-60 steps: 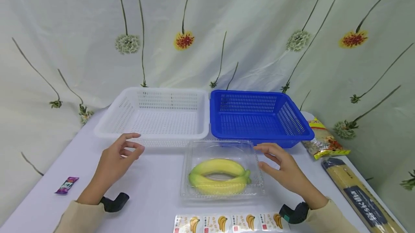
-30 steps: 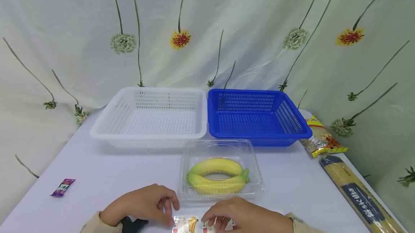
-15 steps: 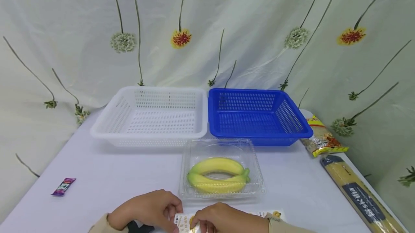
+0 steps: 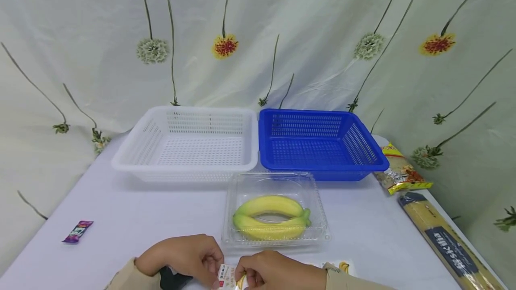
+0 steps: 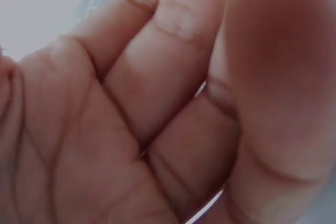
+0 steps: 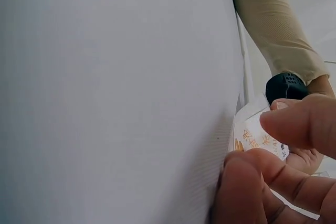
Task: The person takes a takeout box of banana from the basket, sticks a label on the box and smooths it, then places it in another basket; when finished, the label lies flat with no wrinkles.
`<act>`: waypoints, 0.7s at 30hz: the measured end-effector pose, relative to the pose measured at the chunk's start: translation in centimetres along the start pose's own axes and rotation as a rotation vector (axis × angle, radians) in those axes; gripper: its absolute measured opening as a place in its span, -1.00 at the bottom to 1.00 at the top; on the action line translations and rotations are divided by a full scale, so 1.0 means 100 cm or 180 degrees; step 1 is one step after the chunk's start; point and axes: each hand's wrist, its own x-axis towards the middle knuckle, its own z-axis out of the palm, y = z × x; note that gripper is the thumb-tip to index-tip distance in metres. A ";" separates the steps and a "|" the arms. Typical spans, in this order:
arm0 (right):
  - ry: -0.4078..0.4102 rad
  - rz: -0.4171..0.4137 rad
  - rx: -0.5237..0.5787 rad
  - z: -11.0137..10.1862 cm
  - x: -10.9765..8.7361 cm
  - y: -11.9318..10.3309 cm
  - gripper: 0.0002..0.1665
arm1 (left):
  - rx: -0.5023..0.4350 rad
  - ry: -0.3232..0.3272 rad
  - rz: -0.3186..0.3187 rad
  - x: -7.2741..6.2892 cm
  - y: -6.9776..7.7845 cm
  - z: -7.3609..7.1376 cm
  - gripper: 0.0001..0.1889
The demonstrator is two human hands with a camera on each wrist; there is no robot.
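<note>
At the near table edge, my left hand (image 4: 193,256) pinches the left end of a strip of banana stickers (image 4: 227,276). Thumb and fingers of my right hand (image 4: 278,272) grip the same strip over a printed banana, close beside the left hand. Behind the right wrist, the strip's far end shows pale on the table. In the right wrist view the sticker (image 6: 257,129) stands tilted up between the hands. The left wrist view has only the curled palm and fingers (image 5: 173,66). Just beyond the hands is a clear clamshell box (image 4: 316,231) with bananas (image 4: 274,231) inside.
A white basket (image 4: 185,171) and a blue basket (image 4: 322,171) stand side by side at the back. Along the right edge lie a snack bag (image 4: 403,171) and a long noodle pack (image 4: 447,240). A small purple packet (image 4: 78,231) lies at left.
Both hands came down from either side of the clear box to the sticker strip and took hold of it. The strip's left end now tilts up. Box and baskets stayed put.
</note>
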 end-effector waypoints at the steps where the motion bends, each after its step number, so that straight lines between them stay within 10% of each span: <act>1: 0.0011 0.0010 0.0017 -0.001 0.000 -0.002 -0.79 | -0.0029 -0.0029 0.0015 0.000 0.000 0.000 -0.83; 13: 0.0038 0.0473 0.0087 -0.021 0.008 -0.055 -0.81 | -0.0369 -0.0383 0.0116 0.004 -0.002 0.002 -0.80; 21: 0.0219 0.0423 -0.0209 -0.007 0.015 -0.041 -0.66 | -0.0372 -0.0332 0.0216 0.007 0.000 0.006 -0.79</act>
